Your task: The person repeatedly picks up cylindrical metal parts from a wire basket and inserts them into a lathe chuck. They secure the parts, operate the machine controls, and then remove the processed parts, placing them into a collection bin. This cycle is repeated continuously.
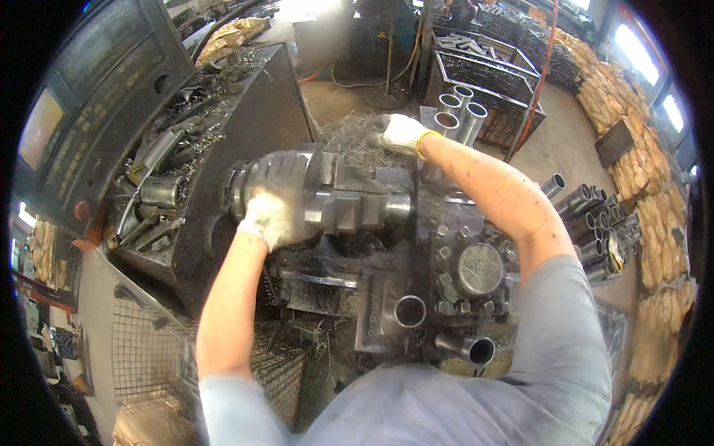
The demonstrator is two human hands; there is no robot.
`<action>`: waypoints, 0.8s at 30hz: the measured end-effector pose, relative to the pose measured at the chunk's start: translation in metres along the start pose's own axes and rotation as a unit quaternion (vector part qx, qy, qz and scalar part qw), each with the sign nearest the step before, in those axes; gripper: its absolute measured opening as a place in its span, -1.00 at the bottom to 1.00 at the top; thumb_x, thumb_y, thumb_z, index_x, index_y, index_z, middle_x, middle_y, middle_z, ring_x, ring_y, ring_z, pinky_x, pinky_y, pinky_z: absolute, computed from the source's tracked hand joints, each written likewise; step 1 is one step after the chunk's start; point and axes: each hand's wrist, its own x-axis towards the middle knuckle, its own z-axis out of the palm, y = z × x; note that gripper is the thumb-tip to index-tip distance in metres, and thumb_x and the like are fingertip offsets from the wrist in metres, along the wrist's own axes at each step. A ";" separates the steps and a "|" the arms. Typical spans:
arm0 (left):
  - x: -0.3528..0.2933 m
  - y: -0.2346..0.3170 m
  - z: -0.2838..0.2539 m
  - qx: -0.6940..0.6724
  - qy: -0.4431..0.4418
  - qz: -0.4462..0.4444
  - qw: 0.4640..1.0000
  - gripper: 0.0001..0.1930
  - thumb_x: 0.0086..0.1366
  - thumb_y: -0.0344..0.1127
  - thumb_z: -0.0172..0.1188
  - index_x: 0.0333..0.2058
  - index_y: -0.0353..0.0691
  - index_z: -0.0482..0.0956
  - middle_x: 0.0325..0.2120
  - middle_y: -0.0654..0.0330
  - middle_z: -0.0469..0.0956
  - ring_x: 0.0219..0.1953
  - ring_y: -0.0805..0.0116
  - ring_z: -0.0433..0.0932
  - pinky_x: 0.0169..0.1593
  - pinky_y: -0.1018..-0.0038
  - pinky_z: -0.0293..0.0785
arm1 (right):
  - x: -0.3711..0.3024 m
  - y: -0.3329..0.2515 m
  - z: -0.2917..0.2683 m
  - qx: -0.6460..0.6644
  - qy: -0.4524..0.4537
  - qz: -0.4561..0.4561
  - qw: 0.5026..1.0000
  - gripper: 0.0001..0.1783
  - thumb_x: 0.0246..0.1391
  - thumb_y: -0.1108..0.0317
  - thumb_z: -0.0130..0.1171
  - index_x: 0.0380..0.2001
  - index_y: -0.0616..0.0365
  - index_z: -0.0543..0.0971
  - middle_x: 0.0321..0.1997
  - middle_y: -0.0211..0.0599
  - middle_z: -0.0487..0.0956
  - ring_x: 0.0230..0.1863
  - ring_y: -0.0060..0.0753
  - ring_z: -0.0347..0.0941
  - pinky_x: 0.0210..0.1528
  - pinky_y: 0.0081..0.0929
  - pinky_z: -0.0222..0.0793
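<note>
The left hand (271,217) — gloved in white — rests its grip closed around the lathe chuck (297,189) at centre. The right hand (398,134) reaches beyond — fingers curled onto the swarf pile (346,137), near upright steel tubes (457,111).

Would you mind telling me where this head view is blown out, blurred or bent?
Head view: daylight glares white at the windows upper right; the left hand on the lathe chuck looks slightly smeared, the right hand sharper; straight edges of the control panel bow toward the dark fisheye rim.
</note>
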 end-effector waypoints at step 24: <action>-0.009 0.008 0.029 -0.139 0.255 -0.063 0.955 -0.22 0.01 -0.30 0.38 0.28 -0.27 0.47 0.12 -0.14 0.59 0.22 -0.16 0.52 0.39 0.01 0.36 | -0.089 0.003 0.001 -0.005 -0.396 -0.026 0.918 -0.57 -0.01 0.00 0.41 -0.34 0.20 0.77 -0.40 -0.33 0.71 -0.42 -0.40 0.49 -0.33 -0.23 0.43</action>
